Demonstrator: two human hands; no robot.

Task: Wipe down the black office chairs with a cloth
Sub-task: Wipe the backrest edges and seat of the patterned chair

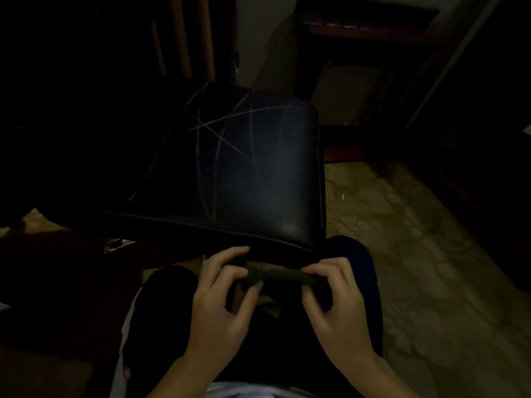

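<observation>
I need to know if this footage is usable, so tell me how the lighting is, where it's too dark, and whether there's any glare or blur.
Head view: very dim overall; the left side and top corners sink into black. A soft sheen lights the chair seat, showing pale scratch lines. The left hand and right hand, holding the rolled cloth, are the brightest parts, slightly soft. The patterned floor is faintly lit. Wide-angle bending shows at the edges.

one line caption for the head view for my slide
Both hands, left hand and right hand, hold a rolled cloth before a scratched black chair.

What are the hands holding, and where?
A dark green rolled-up cloth: left hand pinches its left end, right hand its right end.
</observation>
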